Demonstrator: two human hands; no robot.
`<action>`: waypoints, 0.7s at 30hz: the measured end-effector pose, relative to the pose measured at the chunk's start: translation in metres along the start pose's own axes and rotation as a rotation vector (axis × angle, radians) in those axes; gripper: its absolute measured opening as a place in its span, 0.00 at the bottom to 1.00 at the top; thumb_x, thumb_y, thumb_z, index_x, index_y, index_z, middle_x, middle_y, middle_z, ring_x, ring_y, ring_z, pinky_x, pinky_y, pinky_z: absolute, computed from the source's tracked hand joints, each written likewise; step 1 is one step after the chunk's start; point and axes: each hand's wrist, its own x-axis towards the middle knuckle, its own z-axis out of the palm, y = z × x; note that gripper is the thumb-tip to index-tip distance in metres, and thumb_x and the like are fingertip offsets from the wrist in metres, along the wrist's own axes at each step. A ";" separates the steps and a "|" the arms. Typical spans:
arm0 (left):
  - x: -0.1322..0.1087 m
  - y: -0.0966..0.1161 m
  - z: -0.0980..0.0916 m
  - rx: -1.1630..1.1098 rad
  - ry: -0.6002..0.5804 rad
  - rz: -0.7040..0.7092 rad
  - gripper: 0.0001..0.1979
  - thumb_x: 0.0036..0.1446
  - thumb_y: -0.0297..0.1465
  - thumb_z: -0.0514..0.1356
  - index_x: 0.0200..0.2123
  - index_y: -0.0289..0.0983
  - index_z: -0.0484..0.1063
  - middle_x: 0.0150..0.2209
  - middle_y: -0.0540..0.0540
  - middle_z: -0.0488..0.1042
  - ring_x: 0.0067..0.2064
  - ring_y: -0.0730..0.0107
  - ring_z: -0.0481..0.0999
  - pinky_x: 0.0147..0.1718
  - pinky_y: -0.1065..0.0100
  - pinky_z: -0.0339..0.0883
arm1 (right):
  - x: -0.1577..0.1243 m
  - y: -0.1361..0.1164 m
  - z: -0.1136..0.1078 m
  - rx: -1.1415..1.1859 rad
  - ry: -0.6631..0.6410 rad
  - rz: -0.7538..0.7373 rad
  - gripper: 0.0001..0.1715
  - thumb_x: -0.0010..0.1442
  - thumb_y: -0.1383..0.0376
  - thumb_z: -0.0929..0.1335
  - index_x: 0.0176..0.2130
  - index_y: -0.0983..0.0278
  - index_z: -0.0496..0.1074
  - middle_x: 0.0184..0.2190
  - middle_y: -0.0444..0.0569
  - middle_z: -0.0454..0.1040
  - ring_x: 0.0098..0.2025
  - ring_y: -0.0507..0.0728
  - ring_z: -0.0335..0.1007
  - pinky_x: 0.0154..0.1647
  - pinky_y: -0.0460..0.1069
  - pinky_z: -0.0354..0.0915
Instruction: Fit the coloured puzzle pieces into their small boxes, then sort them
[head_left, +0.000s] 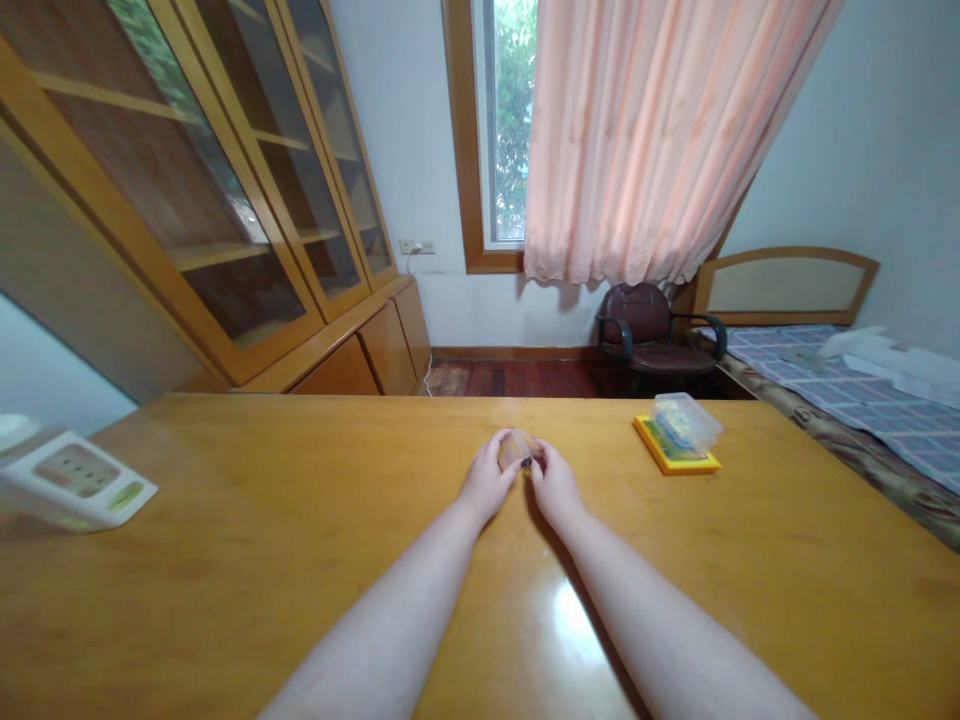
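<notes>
Gripping small amber object [517, 447], left hand [487, 482], right hand [553, 486] (long axis unclear)

Glass-door cabinet [225, 200] left; pink curtain [645, 130] beside window [510, 120]; armchair [649, 325], bed [885, 415] right; white walls [870, 130].

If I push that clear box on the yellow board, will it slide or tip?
The clear box looks thin-walled, so probably light. It sits low and flat on the yellow board, so sliding seems likelier than tipping. The glossy table may let the board shift too.
</notes>
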 end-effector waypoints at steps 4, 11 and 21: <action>-0.002 0.004 -0.003 0.171 -0.084 0.140 0.25 0.55 0.30 0.58 0.56 0.39 0.59 0.56 0.41 0.65 0.57 0.60 0.64 0.58 0.53 0.55 | 0.001 0.000 -0.003 0.063 0.012 0.057 0.20 0.50 0.73 0.62 0.44 0.66 0.69 0.41 0.53 0.76 0.43 0.56 0.72 0.49 0.53 0.65; -0.003 0.007 -0.004 0.225 -0.138 0.201 0.26 0.55 0.29 0.56 0.58 0.40 0.58 0.58 0.43 0.63 0.60 0.61 0.60 0.61 0.53 0.48 | 0.004 0.004 -0.003 0.110 0.043 0.058 0.19 0.49 0.73 0.61 0.41 0.66 0.71 0.40 0.53 0.76 0.43 0.57 0.72 0.49 0.55 0.65; 0.001 -0.002 0.001 -0.400 0.010 -0.064 0.26 0.61 0.37 0.51 0.61 0.39 0.51 0.59 0.38 0.60 0.60 0.63 0.60 0.59 0.58 0.53 | 0.008 0.007 -0.001 0.276 0.105 -0.012 0.15 0.53 0.65 0.63 0.41 0.67 0.70 0.42 0.56 0.76 0.45 0.57 0.72 0.49 0.55 0.66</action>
